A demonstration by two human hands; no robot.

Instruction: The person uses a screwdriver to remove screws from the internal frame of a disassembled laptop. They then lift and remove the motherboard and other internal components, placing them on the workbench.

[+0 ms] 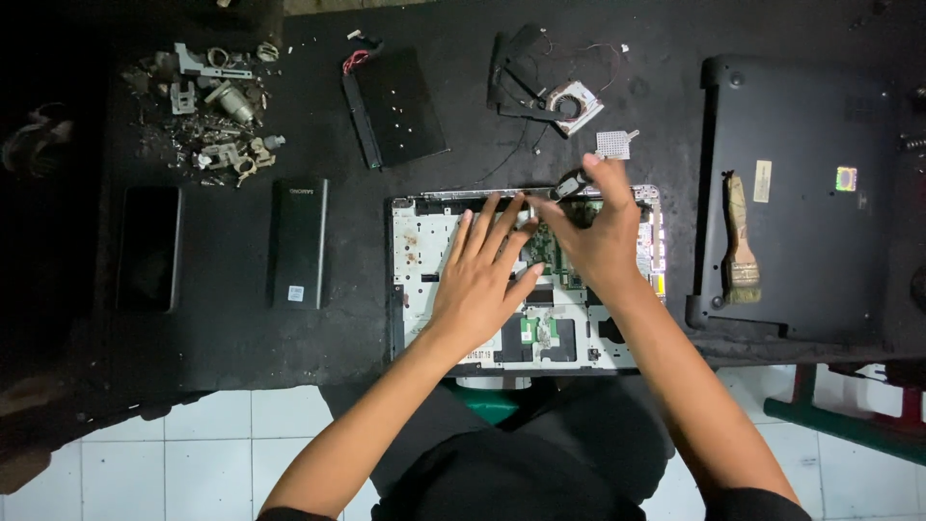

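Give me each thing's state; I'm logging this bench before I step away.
Laptop chassis: opened, board exposed.
Bottom cover: off, set aside.
Brush: lying on the cover.
Fan: removed, loose.
Left hand: flat on chassis.
Right hand: pinching a small dark part.

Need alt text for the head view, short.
Two bare hands work over an opened silver laptop chassis on a black table: left hand flat on it, right hand pinching a small dark tool.
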